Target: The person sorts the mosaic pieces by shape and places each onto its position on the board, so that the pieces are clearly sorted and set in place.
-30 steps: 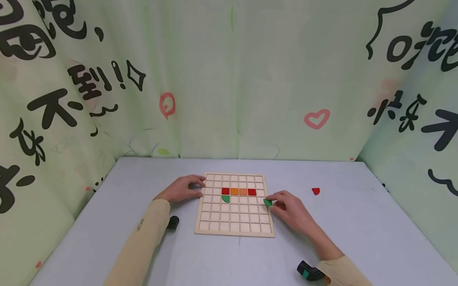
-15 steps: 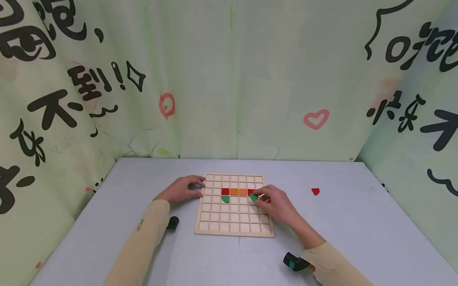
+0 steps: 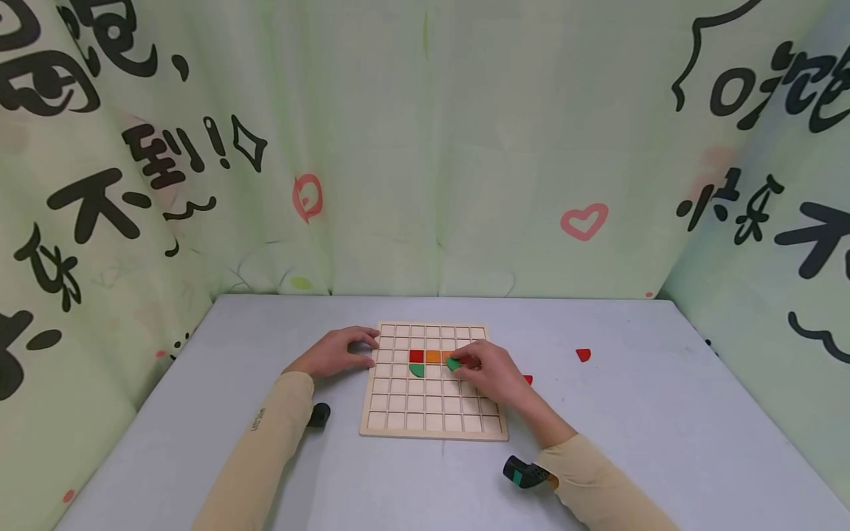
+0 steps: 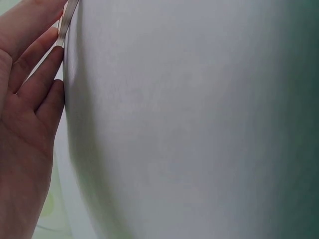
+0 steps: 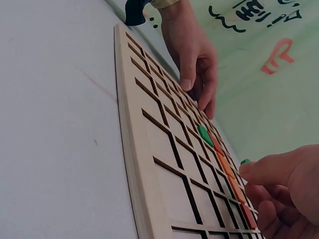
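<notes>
A wooden grid board [image 3: 434,436] lies on the table. My left hand [image 3: 339,350] touches its left edge with fingers and thumb; the left wrist view shows those fingers [image 4: 47,74] fairly straight against the edge. My right hand [image 3: 491,375] pinches a green quarter-round tile [image 3: 453,364] between thumb and fingers, over the board just below the coloured row. That row holds a red square tile [image 3: 416,356], orange tiles [image 3: 433,357] and, in the right wrist view, another red tile [image 5: 248,216]. Another green quarter-round tile [image 3: 417,370] sits in the cell below the left red one.
To the right of the board a red tile [image 3: 584,355] with a rounded edge lies on the white table [image 3: 631,413]. Another red piece [image 3: 528,379] shows partly behind the right forearm. A printed curtain [image 3: 432,184] hangs around the table's back and sides.
My right hand has moved left from the board's right edge to over the grid, carrying the green tile. A red piece now shows behind its forearm. The left hand stays in place.
</notes>
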Motion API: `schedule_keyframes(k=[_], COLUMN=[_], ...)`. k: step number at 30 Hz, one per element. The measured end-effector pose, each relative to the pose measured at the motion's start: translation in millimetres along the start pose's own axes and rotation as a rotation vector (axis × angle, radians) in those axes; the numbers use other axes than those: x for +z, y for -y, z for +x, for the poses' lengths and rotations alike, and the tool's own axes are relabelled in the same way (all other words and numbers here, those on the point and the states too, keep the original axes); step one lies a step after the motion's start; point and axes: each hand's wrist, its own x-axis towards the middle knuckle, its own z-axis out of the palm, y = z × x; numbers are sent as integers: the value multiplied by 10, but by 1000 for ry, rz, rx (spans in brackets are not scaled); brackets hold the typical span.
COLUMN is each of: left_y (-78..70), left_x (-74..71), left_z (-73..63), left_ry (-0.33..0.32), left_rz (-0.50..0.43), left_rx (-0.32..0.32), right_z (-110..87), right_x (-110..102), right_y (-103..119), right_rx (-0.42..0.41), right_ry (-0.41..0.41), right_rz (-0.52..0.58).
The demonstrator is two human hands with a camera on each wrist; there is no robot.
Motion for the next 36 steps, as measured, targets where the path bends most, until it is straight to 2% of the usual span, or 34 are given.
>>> schedule_keyframes(k=[9, 21, 36], left_y=[8, 8, 14], left_x=[1, 7, 11], left_z=[0, 0, -6], left_ry=[-4, -4, -6], left_rz=[-15, -11, -11], left_rx=[-2, -10, -4], right_z=[39, 70, 109], right_x=[126, 234, 282], right_y=[89, 130, 150], right_rx=[-40, -122, -48], right_ry=[54, 56, 27], right_rz=[-6, -61, -55])
